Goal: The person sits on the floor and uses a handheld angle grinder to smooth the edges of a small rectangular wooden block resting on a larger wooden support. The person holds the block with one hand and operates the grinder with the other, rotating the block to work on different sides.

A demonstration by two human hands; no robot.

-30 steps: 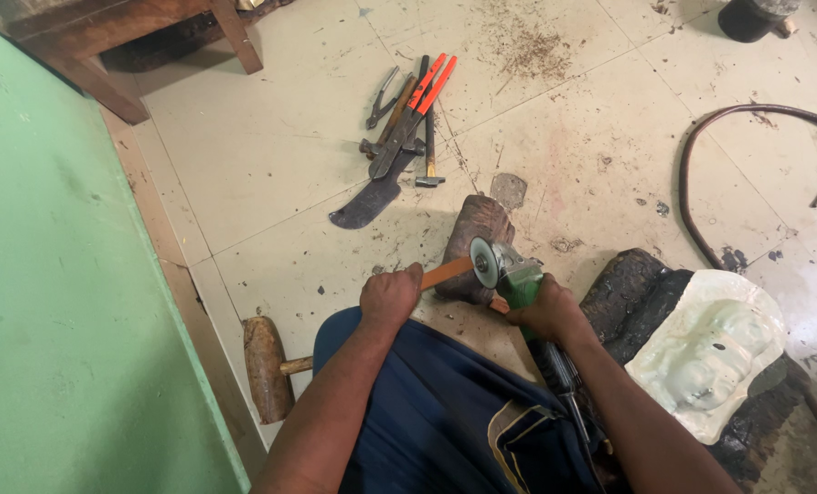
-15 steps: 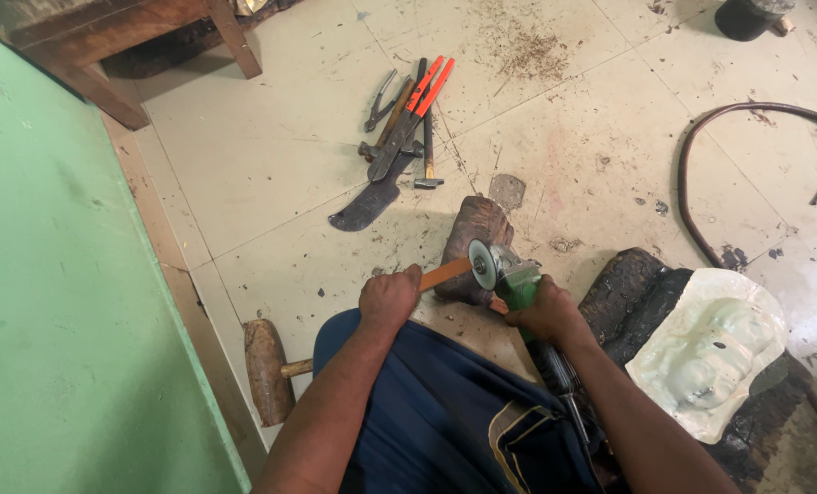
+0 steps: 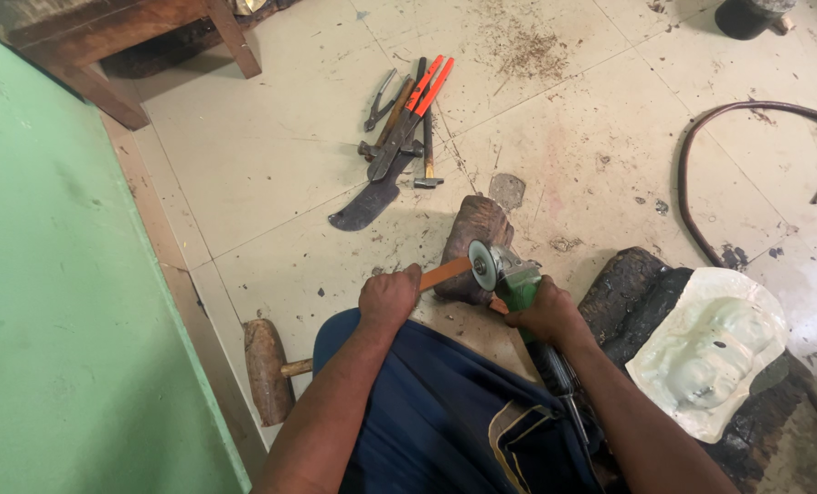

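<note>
Thin orange-brown flat strip (image 3: 445,272), wood or metal, can't tell which: lies low over the person's knee, far end against the grey disc of the green angle grinder (image 3: 509,274). Disc sits just in front of a dark rounded wood block (image 3: 472,240) on the floor.

Left hand (image 3: 388,298): closed in a fist around the near end of the strip. Right hand (image 3: 545,313): wrapped tight around the green grinder body, black rear handle running back along the forearm.

Both forearms cross a dark blue cloth (image 3: 436,412) over the lap.

Around it:
- Wooden mallet (image 3: 267,370) on the tiled floor (image 3: 271,183), left of the knee, beside the green wall (image 3: 52,302).
- White moulded mask-like form (image 3: 708,352) on a charred black log (image 3: 623,297), right of the grinder.
- Tool pile well ahead: orange-handled cutters (image 3: 417,114), curved dark machete blade (image 3: 364,209), small hammer (image 3: 427,155), grey pliers (image 3: 381,101).
- Dark hose (image 3: 701,137) curving across the floor at right.
- Brown wooden furniture leg (image 3: 230,37) top left.
- Sawdust patch (image 3: 527,46) near the top.
</note>
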